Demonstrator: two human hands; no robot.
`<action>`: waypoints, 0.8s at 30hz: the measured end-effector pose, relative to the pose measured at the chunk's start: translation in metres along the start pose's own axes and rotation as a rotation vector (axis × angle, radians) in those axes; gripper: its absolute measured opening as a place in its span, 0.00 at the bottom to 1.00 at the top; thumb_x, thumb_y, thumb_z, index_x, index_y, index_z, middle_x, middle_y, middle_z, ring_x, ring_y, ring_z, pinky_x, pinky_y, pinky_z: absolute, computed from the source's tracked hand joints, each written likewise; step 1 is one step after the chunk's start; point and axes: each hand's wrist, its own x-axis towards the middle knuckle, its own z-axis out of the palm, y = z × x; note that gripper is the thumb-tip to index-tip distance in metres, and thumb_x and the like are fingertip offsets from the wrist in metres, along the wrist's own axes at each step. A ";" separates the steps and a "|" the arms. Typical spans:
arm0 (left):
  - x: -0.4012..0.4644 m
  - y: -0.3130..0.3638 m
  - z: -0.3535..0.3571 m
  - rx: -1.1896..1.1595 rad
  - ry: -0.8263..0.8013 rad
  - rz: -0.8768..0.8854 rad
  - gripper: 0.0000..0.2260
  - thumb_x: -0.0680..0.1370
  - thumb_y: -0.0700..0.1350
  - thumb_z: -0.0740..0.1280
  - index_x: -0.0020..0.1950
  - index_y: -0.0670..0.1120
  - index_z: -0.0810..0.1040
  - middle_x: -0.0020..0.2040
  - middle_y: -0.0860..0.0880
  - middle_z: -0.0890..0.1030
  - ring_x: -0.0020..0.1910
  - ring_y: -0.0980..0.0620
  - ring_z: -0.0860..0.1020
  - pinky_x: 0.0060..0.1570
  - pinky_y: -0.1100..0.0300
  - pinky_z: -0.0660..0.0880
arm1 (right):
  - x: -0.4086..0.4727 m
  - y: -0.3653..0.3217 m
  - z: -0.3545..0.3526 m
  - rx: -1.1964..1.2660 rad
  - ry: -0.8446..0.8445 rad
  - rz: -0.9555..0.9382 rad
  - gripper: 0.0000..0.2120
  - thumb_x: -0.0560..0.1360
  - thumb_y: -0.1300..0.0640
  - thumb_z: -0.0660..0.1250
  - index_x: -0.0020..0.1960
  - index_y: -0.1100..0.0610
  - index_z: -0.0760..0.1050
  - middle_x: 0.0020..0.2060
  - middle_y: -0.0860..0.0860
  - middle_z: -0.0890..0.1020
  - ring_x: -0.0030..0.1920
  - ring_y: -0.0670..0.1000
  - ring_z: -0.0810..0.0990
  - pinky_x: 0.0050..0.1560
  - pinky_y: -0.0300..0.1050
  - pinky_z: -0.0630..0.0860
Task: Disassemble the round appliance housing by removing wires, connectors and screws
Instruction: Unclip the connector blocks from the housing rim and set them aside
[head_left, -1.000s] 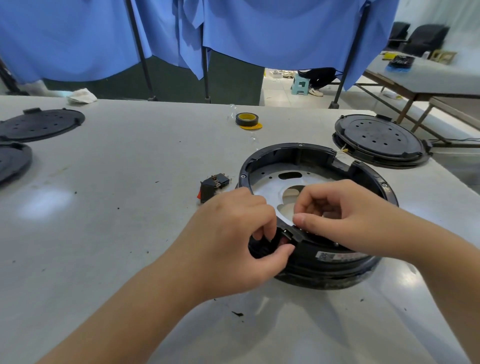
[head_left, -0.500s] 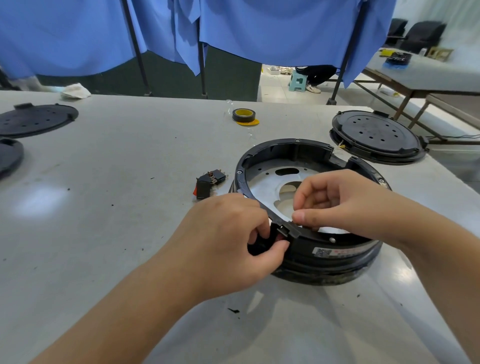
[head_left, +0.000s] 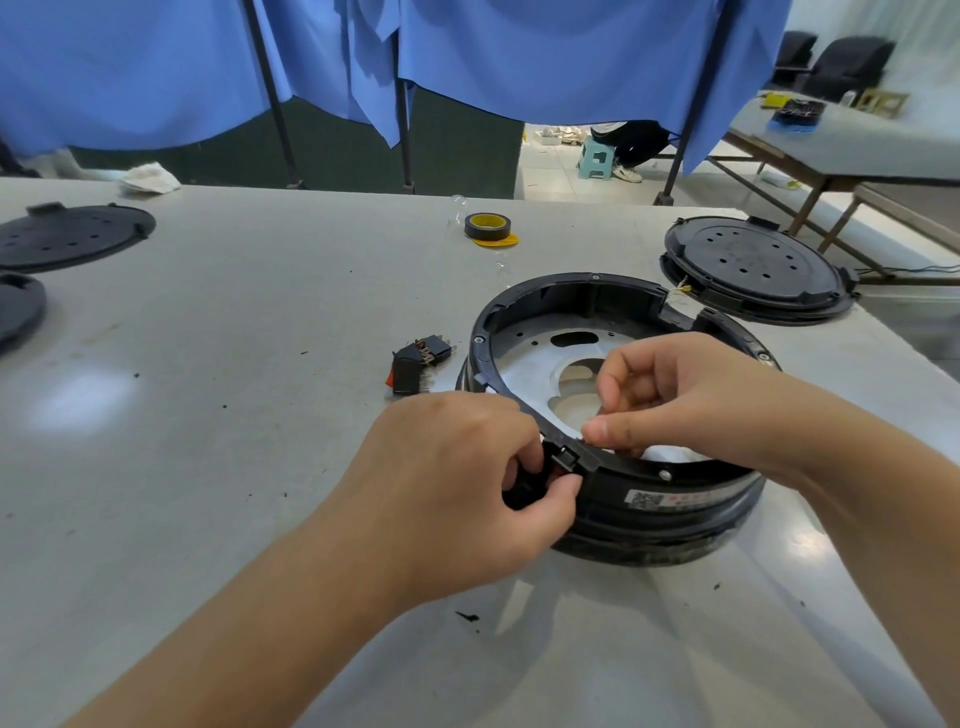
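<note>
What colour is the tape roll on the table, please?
Black tape roll with a yellow core, in the head view.

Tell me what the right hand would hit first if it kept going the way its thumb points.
The right hand points its thumb leftward along the near rim of the round housing. Going on, it would probably meet the small black clip on that rim first, then the left hand pinching just beyond it. Depth is uncertain.

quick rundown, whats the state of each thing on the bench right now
round housing: open on top, flat on table, metal plate showing inside
left hand: pinching black part at housing's near rim
right hand: fingers curled, thumb on rim
rocker switch: detached, lying loose
tape roll: lying flat
black cover: off, set aside
</note>
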 end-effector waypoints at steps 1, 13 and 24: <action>0.000 0.001 0.000 -0.003 0.011 -0.013 0.11 0.69 0.57 0.67 0.31 0.51 0.75 0.26 0.56 0.73 0.26 0.57 0.67 0.26 0.63 0.65 | 0.000 0.000 0.000 0.001 0.002 0.000 0.13 0.59 0.56 0.75 0.38 0.60 0.75 0.32 0.58 0.80 0.31 0.49 0.77 0.34 0.35 0.76; -0.004 0.010 0.001 -0.058 0.065 -0.087 0.08 0.68 0.55 0.67 0.34 0.52 0.77 0.28 0.56 0.74 0.26 0.57 0.67 0.27 0.62 0.66 | 0.001 0.002 -0.002 -0.030 -0.010 -0.009 0.13 0.60 0.56 0.76 0.38 0.59 0.76 0.32 0.58 0.81 0.33 0.51 0.77 0.36 0.35 0.76; -0.003 0.014 0.004 -0.097 0.103 -0.088 0.07 0.67 0.50 0.68 0.34 0.48 0.74 0.28 0.54 0.73 0.28 0.55 0.72 0.27 0.55 0.71 | 0.010 -0.004 0.009 -0.241 0.008 0.118 0.17 0.80 0.48 0.58 0.43 0.55 0.80 0.33 0.46 0.81 0.35 0.43 0.78 0.39 0.36 0.76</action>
